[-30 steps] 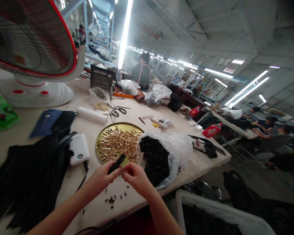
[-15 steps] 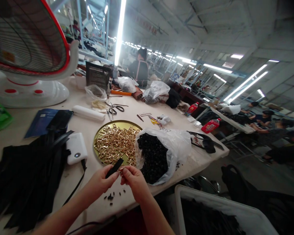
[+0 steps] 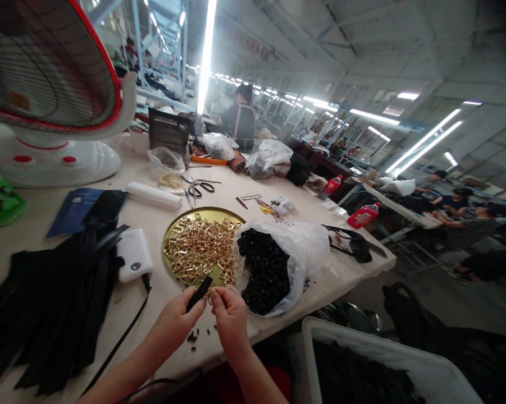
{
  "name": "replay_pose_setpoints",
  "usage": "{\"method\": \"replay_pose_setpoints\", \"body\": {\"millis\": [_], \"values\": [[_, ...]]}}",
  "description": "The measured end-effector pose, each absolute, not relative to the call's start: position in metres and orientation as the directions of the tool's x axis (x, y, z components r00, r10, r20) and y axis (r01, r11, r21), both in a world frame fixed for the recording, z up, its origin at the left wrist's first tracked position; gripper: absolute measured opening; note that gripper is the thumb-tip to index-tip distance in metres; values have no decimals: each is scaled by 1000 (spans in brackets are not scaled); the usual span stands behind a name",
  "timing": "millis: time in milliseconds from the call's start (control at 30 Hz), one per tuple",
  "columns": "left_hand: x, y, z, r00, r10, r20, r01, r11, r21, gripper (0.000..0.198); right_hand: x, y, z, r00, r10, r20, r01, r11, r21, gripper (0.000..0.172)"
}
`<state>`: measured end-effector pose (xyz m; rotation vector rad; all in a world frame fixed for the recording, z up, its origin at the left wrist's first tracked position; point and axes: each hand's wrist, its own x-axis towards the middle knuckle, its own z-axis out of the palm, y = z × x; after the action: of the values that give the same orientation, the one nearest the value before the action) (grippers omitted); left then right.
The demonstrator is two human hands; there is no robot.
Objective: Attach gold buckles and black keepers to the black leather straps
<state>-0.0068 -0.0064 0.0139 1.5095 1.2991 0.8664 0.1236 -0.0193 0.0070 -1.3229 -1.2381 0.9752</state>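
Observation:
My left hand point(image 3: 180, 317) pinches a short black strap point(image 3: 199, 293) whose free end points up toward the tray. Close beside it, my right hand point(image 3: 231, 315) pinches a small gold buckle point(image 3: 211, 292) against the strap's end. Both hands hover over the near table edge, above several tiny black bits point(image 3: 195, 335). Just beyond them lies a round gold tray point(image 3: 171, 230) heaped with gold buckles point(image 3: 202, 248). To the right of the tray sits a clear plastic bag point(image 3: 309, 251) full of small black parts point(image 3: 265, 270).
A pile of black straps point(image 3: 50, 303) covers the left of the table, with a white power bank point(image 3: 133, 262) and cable beside it. A red-rimmed fan point(image 3: 50, 84), scissors point(image 3: 202, 186) and bags stand farther back. A white bin point(image 3: 362, 365) sits below right. Other people work at tables behind.
My hands have stayed together on the strap and buckle, shifting slightly; the right hand now grips closer to the strap's end. The view has tilted a little.

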Motion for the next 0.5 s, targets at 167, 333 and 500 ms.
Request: {"method": "replay_pose_setpoints", "body": {"millis": [167,333,500], "values": [[-8,-9,22,299,926,-230,192,177,965,27,124,-19,-2,-67,970,-235,-360,-243,-901,26],[-9,-16,30,349,883,-313,47,317,947,30,122,-24,0,-221,903,-369,-624,-422,-658,27],[-8,-20,31,351,877,-328,39,336,941,30,122,-28,3,-233,893,-385,-625,-441,-644,27]]}}
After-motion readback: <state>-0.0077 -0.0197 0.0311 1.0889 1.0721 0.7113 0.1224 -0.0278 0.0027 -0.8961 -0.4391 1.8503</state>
